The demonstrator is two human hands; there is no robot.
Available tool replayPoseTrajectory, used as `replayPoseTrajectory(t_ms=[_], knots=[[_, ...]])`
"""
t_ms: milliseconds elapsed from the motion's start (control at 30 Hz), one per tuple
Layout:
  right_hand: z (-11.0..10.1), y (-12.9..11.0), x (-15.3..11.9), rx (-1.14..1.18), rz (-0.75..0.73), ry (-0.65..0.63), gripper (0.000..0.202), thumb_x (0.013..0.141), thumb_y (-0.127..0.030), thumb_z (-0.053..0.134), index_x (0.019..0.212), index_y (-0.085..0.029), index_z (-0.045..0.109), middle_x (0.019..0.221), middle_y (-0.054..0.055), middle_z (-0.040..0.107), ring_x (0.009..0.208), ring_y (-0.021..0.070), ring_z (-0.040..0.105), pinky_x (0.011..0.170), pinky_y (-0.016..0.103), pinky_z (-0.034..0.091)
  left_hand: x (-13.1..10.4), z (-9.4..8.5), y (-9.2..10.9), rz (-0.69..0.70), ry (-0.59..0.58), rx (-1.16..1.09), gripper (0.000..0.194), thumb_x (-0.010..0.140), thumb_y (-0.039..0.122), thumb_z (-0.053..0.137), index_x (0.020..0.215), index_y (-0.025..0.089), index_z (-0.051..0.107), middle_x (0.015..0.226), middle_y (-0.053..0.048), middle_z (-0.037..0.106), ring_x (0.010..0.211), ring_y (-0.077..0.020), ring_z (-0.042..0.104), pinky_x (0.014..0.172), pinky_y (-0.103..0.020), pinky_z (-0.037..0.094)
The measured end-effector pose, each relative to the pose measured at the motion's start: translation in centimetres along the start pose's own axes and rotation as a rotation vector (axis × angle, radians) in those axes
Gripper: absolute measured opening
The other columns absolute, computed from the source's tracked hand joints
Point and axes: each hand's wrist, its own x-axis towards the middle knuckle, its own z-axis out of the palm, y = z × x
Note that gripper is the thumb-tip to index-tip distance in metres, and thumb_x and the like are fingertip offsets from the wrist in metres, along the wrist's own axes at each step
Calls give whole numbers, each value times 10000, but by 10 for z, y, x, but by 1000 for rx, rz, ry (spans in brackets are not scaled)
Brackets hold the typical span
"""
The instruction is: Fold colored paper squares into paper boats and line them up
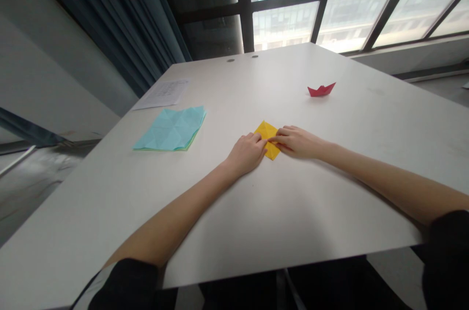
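Note:
A small folded square of yellow origami paper lies on the white table, turned so that one corner points away from me. My left hand rests on its left side, fingers curled and closed on the paper. From the right, my right hand has its fingers pressed together on the paper's right side, the fingertips near its middle. Both hands cover the side corners of the square, while the far and near corners show. The fingertips of the two hands almost meet.
Left of my hands lies a stack of creased light-blue paper with a yellow-green edge underneath. A printed sheet is behind it. A red paper boat stands at the back right of the table. Windows and a blue curtain are beyond.

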Motion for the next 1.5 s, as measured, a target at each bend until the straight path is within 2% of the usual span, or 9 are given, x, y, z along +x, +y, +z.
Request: replayPoseTrajectory(t_ms=[367,600,767,1000,1200,1300,1367,1500], knots=[[-4,0,2,29,28,-12,298,853,-234,438,1040,-162,658,888,104,640,774,185,564,764,324,411,0,-5,2,-28,-47,13,265,889,290,391,999,163,597,972,-82,585,907,-209,535,755,-336,427],[-12,6,-1,-14,55,-53,249,840,-298,473,867,-176,689,833,81,660,770,182,568,727,302,377,-1,-8,5,-73,-65,38,262,880,304,406,938,149,609,967,-95,594,909,-214,548,758,-336,427],[-22,10,-4,-71,95,-97,277,828,-369,503,732,-177,676,740,64,665,736,176,574,693,303,347,-3,-10,6,-120,-69,75,324,867,371,416,863,122,624,893,-108,600,848,-224,564,718,-339,437],[-26,10,-4,-166,105,-101,312,822,-393,510,644,-182,655,660,64,672,685,168,563,648,305,310,-8,-17,17,-270,-102,108,481,835,530,408,853,102,627,833,-121,592,797,-231,574,638,-315,435],[-28,7,-3,-206,144,-115,362,824,-419,499,593,-178,638,638,72,665,684,177,564,659,318,312,-11,-16,23,-339,-100,139,574,811,604,383,860,88,632,841,-148,589,789,-254,565,608,-331,421],[-27,4,-1,-197,154,-82,370,848,-417,468,656,-170,666,676,83,663,695,183,566,667,319,329,-12,-13,23,-351,-73,159,603,798,635,374,856,93,633,842,-155,593,798,-257,553,616,-335,413],[-24,1,0,-161,149,-36,327,859,-389,464,790,-162,688,778,93,670,730,186,575,682,316,353,-13,-13,22,-345,-55,162,617,791,648,374,866,92,631,840,-156,595,807,-261,543,611,-333,409],[-16,-4,1,-8,-4,-13,290,866,-343,466,1004,-181,663,986,96,656,834,188,591,755,324,403,-12,-16,19,-323,-54,141,696,750,714,356,877,86,629,831,-156,595,819,-272,535,605,-340,412]])
